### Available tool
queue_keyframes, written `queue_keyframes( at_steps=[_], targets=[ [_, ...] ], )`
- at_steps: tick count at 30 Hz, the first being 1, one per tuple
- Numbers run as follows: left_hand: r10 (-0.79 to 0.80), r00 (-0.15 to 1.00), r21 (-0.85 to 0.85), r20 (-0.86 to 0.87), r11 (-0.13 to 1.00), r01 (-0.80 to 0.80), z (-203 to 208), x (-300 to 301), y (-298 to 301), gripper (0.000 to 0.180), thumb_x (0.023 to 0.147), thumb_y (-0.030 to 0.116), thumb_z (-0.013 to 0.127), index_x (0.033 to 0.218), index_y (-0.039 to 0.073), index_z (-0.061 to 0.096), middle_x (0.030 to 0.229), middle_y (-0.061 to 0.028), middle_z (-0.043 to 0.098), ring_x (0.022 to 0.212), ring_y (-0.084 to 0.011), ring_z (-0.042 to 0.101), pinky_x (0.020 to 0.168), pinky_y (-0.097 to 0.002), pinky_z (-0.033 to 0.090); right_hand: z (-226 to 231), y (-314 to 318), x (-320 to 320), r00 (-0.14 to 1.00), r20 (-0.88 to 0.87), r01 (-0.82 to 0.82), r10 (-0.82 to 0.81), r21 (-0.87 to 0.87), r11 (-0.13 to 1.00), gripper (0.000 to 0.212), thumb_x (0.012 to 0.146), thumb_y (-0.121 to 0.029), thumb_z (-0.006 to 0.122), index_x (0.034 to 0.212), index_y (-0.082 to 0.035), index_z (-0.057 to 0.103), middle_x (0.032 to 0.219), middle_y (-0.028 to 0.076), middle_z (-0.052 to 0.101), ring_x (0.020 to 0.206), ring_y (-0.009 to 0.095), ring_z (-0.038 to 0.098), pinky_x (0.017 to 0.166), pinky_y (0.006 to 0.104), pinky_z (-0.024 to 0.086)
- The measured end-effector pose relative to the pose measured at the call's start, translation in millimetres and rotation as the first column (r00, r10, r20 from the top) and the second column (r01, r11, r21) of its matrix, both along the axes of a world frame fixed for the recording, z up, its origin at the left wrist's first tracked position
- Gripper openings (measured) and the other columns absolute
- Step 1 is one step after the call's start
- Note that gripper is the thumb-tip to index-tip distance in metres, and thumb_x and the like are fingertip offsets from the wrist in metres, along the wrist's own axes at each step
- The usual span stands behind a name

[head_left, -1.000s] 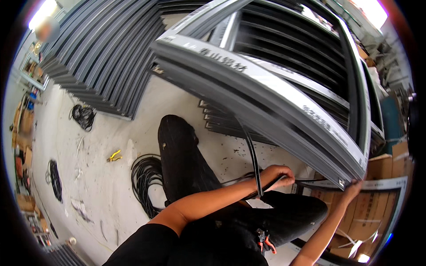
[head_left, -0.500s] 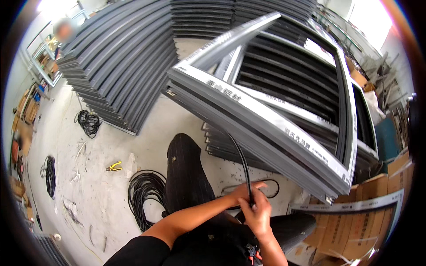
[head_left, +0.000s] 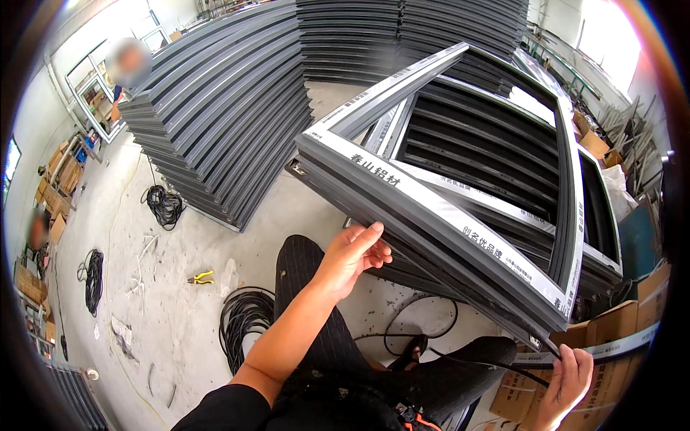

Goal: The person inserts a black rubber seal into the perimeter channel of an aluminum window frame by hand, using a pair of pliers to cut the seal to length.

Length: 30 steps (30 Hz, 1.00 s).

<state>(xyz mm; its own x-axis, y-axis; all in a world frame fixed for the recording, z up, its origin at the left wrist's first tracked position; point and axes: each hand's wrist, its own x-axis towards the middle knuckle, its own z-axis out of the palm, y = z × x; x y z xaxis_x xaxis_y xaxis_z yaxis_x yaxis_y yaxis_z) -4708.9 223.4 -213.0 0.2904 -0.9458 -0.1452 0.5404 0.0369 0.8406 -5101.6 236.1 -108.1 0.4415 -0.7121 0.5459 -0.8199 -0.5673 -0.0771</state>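
A grey window frame (head_left: 434,206) with white printed film on its top faces lies tilted on a stack in front of me. At its near long side, my left hand (head_left: 352,260) has its thumb stretched against the edge and its other fingers loosely curled and apart. By the near right corner, my right hand (head_left: 568,377) is closed on a black rubber sealing strip (head_left: 467,360). From there the strip trails left across my leg toward loops on the floor. How much of it lies along the frame's dark side is hard to make out.
Tall stacks of dark frames (head_left: 215,108) stand behind and to the left. A black coil (head_left: 244,323) lies beside my leg, and yellow-handled pliers (head_left: 201,277) lie on the floor. Cardboard boxes (head_left: 596,388) fill the right side. Another person (head_left: 129,65) is at far left.
My hands were together on the strip over my lap. The left has moved up to the frame's near side; the right has carried the strip right to the corner. My view has shifted slightly.
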Motion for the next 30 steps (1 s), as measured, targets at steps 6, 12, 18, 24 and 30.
queue_keyframes(
  at_steps=[6, 12, 18, 24, 30],
  targets=[
    [0.113, 0.991, -0.036, 0.073, 0.993, -0.110, -6.5, -3.9, -5.2, 0.031, 0.090, 0.031, 0.063, 0.077, 0.007, 0.050, 0.073, -0.0120, 0.063, 0.067, -0.0193, 0.062, 0.060, -0.0299, 0.046, -6.8, -13.0, -4.4, 0.969, 0.244, -0.060, -0.033, 0.365, 0.929, 0.016, 0.080, -0.011, 0.063, 0.081, 0.004, 0.060, 0.072, 0.007, 0.046, 0.065, 0.018, 0.044, 0.058, 0.0288, 0.033],
    [-0.138, 0.990, 0.073, 0.025, 0.988, 0.135, -1.3, -21.0, -5.2, 0.042, 0.091, 0.042, 0.059, 0.079, 0.002, 0.056, 0.073, -0.0121, 0.064, 0.066, -0.0186, 0.062, 0.062, -0.0291, 0.048, -29.2, -24.2, -14.5, 0.892, 0.451, -0.210, -0.027, 0.468, 0.859, 0.016, 0.079, -0.010, 0.066, 0.082, 0.005, 0.059, 0.072, 0.004, 0.045, 0.064, 0.012, 0.042, 0.056, 0.0252, 0.030],
    [-0.160, 0.977, -0.003, 0.140, 0.987, 0.162, -4.3, -31.0, -8.8, 0.056, 0.093, 0.048, 0.052, 0.074, -0.003, 0.065, 0.069, -0.0112, 0.064, 0.066, -0.0171, 0.061, 0.063, -0.0280, 0.047, -40.8, -30.3, -19.3, 0.874, 0.483, -0.201, -0.045, 0.444, 0.873, 0.013, 0.078, -0.006, 0.065, 0.083, 0.005, 0.060, 0.073, 0.004, 0.046, 0.064, 0.012, 0.041, 0.056, 0.0244, 0.030],
    [-0.386, 0.922, 0.007, -0.012, 0.922, 0.386, -10.0, -66.7, -10.5, 0.065, 0.093, 0.056, 0.043, 0.083, -0.004, 0.065, 0.073, -0.0109, 0.064, 0.074, -0.0178, 0.062, 0.075, -0.0313, 0.049, -50.5, -32.4, -16.6, 0.844, 0.532, -0.172, -0.074, 0.397, 0.902, 0.012, 0.073, 0.000, 0.061, 0.085, 0.004, 0.061, 0.075, 0.005, 0.047, 0.069, 0.013, 0.045, 0.060, 0.0238, 0.034],
    [-0.245, 0.965, -0.044, 0.098, 0.967, 0.250, -11.3, -85.1, -12.9, 0.053, 0.095, 0.043, 0.050, 0.068, 0.000, 0.063, 0.067, -0.0107, 0.062, 0.067, -0.0158, 0.059, 0.078, -0.0330, 0.048, -61.3, -32.7, -21.9, 0.875, 0.479, -0.111, -0.063, 0.325, 0.939, 0.014, 0.075, -0.004, 0.066, 0.087, 0.002, 0.063, 0.072, 0.007, 0.052, 0.066, 0.018, 0.049, 0.060, 0.0271, 0.038]
  ],
)
